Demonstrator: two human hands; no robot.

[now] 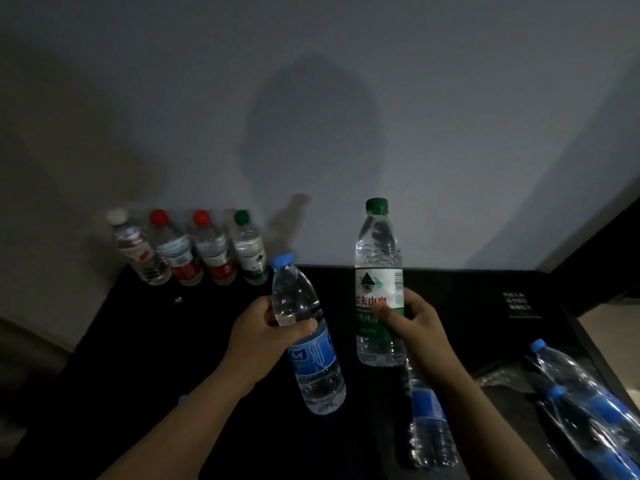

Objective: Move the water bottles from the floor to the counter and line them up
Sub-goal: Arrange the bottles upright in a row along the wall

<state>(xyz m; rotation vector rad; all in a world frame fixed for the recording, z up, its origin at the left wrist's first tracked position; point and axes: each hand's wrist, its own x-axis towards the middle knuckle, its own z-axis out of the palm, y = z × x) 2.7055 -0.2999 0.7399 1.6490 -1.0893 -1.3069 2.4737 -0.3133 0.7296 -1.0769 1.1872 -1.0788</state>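
Dim room; black counter [166, 358] set against a pale grey wall [450, 133].

Nearest: a blue-labelled bottle [429, 434], upright, partly hidden behind the right forearm. At the right edge, two blue-capped bottles [585, 389] lie tilted beside crumpled clear wrap [502, 375]; cannot tell whether they are on the counter.

Left hand [259, 337]: fingers and thumb curled round the shoulder of a blue-capped water bottle [311, 355], held tilted above the counter with its cap leaning left.

Right hand [419, 323]: grips the label band of a green-capped water bottle [379, 265], held upright, base clear of the surface.

Far left, against the wall: a row of four bottles standing on the counter and touching or nearly so, namely a white-capped bottle [138, 252], two red-capped bottles [194, 254] and a green-capped small bottle [250, 252].
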